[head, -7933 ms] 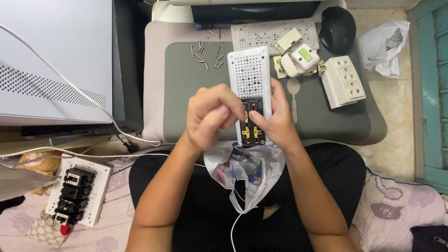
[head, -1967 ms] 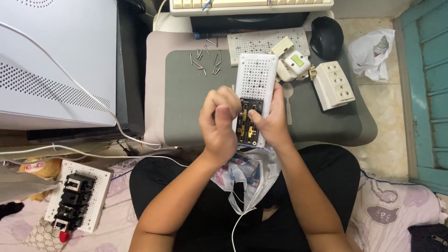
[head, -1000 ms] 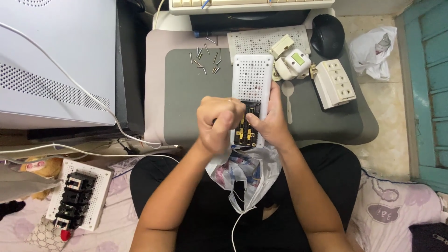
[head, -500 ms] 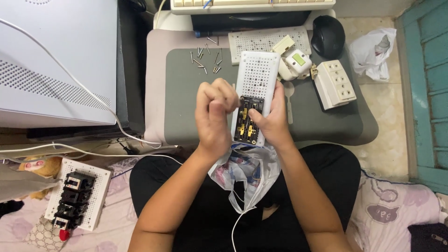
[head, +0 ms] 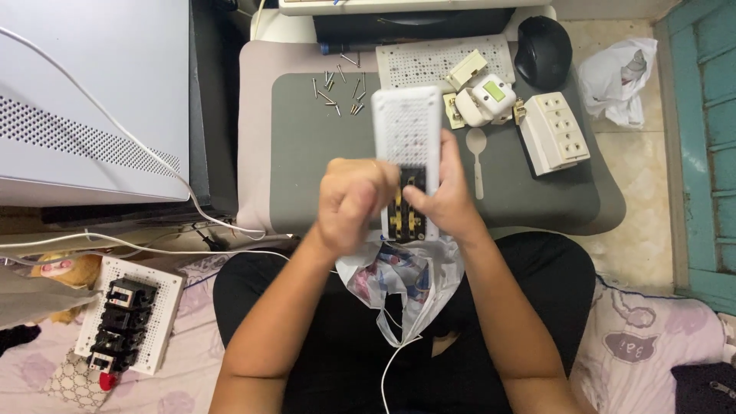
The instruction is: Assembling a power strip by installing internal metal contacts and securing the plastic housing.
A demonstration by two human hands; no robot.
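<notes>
My right hand [head: 448, 201] clamps the white perforated board [head: 407, 138] upright, steadying it; at nine o'clock, my left hand [head: 354, 201] is fisted, fingers together, on its black-and-brass fitting [head: 405, 215].

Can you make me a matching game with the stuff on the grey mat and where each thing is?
Things:
1. black rounded computer mouse
2. loose silver metal screws
3. white plastic spoon
4. white perforated socket board

Places:
A. held up in the right hand
B. far right corner of the grey mat
C. far left part of the mat
D. lying just right of the held board

Pairs: 1-B, 2-C, 3-D, 4-A
</notes>
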